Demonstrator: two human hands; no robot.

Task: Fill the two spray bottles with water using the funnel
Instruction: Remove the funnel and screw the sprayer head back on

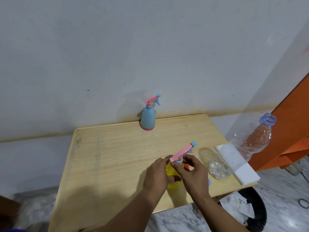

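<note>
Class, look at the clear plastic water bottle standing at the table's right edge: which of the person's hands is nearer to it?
Right. The right hand is at the yellow spray bottle's neck, on the side facing the clear plastic water bottle; the left hand grips the yellow bottle's far side.

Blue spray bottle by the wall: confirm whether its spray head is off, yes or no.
No. The blue spray bottle stands upright at the table's far edge with its pink spray head on its neck.

1 head view looks forward and down, close over the table point(117, 148).
</note>
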